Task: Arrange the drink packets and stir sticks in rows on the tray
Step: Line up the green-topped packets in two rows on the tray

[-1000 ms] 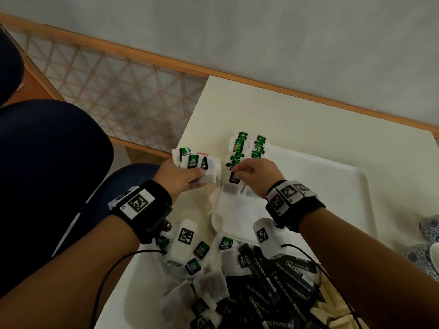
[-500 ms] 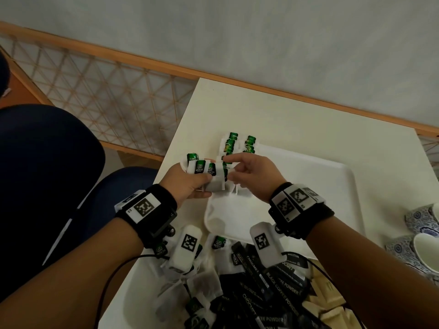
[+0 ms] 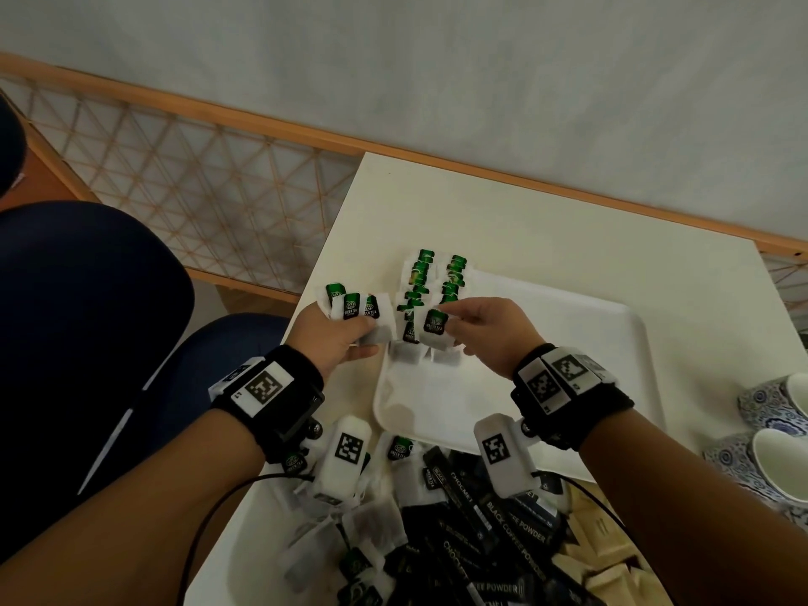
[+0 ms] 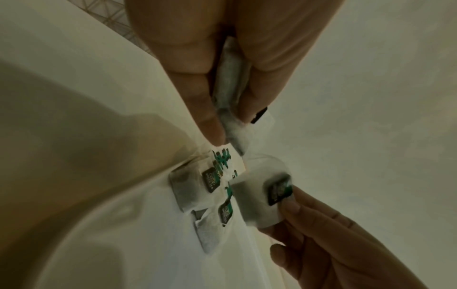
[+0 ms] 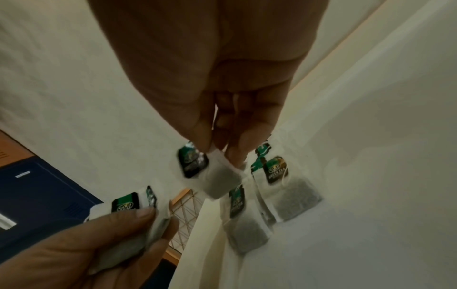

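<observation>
My left hand (image 3: 345, 336) grips a small bundle of green tea bags (image 3: 358, 310) just off the white tray's (image 3: 568, 343) left edge. The right hand (image 3: 450, 322) pinches a single green tea bag (image 3: 434, 328) by its top corner, hanging above the near end of two rows of tea bags (image 3: 422, 277) in the tray's far left corner. In the right wrist view the pinched bag (image 5: 219, 177) dangles over the laid bags (image 5: 293, 197), and the left hand's bundle (image 5: 128, 213) is at lower left. In the left wrist view my fingers (image 4: 197, 93) clamp the bundle (image 4: 230, 78).
A white bin (image 3: 245, 544) close to me holds several more tea bags, black coffee and chocolate stick packets (image 3: 494, 531) and tan packets. Patterned blue and white cups (image 3: 782, 448) stand at the table's right edge. A wooden lattice rail (image 3: 210, 168) runs at the left.
The right hand left the rows on the tray, reached to the left hand's bundle, took one tea bag and carried it back right over the rows.
</observation>
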A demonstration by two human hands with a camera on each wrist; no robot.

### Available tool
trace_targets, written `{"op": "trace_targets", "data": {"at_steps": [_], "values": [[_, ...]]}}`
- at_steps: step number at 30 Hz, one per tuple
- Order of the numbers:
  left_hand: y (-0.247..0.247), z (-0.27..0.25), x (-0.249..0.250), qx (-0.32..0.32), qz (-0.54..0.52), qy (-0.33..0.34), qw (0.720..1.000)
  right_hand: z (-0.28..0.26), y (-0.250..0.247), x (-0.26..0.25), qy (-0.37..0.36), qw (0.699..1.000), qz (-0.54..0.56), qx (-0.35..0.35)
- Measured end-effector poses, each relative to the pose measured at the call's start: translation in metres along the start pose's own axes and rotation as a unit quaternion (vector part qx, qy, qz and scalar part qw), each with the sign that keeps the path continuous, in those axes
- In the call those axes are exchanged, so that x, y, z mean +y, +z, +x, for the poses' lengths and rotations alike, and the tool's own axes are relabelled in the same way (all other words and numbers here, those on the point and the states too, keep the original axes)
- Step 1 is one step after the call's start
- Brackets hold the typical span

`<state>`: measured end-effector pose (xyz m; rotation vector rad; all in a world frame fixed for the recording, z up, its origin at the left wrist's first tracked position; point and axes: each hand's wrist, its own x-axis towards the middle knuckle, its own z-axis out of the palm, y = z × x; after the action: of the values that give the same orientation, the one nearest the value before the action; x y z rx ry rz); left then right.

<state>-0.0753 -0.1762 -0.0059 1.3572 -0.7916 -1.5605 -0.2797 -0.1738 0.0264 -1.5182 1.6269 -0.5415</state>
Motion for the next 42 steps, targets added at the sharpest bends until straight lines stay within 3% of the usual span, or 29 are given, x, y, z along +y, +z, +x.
{"op": "trace_targets", "data": {"at_steps": [3,8,13,17,26,36,42], "values": [[0.002,0.000,-0.001,-0.006,0.012,-0.003,1.000,-0.004,-0.002,-0.001,-0.010,0.999,0.021,-0.024],[0.010,-0.001,-0.004,-0.017,0.026,-0.008,0.999,-0.012,0.000,-0.009,-0.032,0.988,0.084,-0.129],[0.016,-0.008,-0.004,-0.087,0.020,-0.067,0.994,-0.003,0.006,-0.006,-0.004,0.990,0.133,-0.036],[0.014,-0.013,-0.004,-0.125,0.007,-0.067,0.990,0.000,0.007,-0.003,0.013,0.988,0.150,-0.015],[0.006,-0.009,-0.007,-0.108,0.027,-0.036,0.993,-0.003,0.001,0.006,0.008,0.989,0.148,-0.009],[-0.010,0.005,-0.001,-0.052,0.028,-0.024,0.998,-0.002,0.003,0.035,0.039,0.995,-0.004,-0.087],[-0.015,0.009,0.004,-0.043,0.017,-0.016,0.999,0.014,0.004,0.047,0.075,0.997,-0.011,0.012]]}}
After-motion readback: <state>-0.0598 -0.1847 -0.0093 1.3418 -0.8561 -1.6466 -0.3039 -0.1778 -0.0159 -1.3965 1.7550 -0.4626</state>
